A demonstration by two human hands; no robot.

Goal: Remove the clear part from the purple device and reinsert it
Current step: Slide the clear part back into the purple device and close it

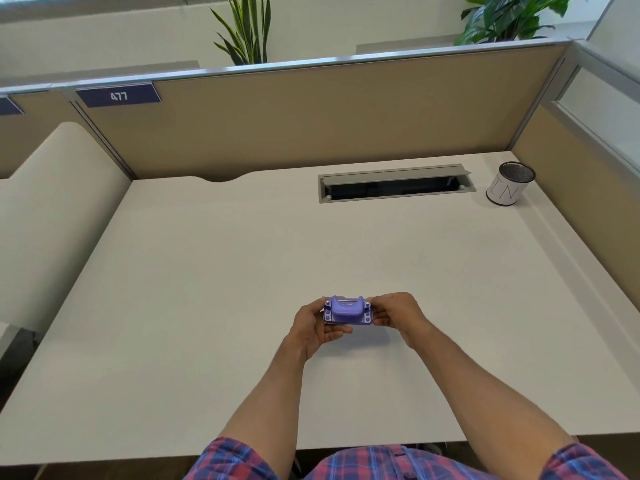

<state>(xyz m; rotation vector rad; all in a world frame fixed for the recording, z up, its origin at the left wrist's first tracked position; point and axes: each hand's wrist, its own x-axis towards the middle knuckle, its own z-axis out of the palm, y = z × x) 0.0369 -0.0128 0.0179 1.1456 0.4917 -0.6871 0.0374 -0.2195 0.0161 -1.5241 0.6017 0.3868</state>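
both hands (360, 323) gripping purple device (348, 310) above desk (207, 289); mesh cup (509, 183) far rt, contents unclear

The purple device (348, 310) looks like smooth moulded plastic with a slight sheen. The counter (242, 271) is a matt, smooth off-white laminate. The cup (509, 183) has dark metal mesh, its outside wrapped in white paper. The partition (311, 116) looks cloth-covered, matt tan.

Bright even daylight, wide-angle edge warp
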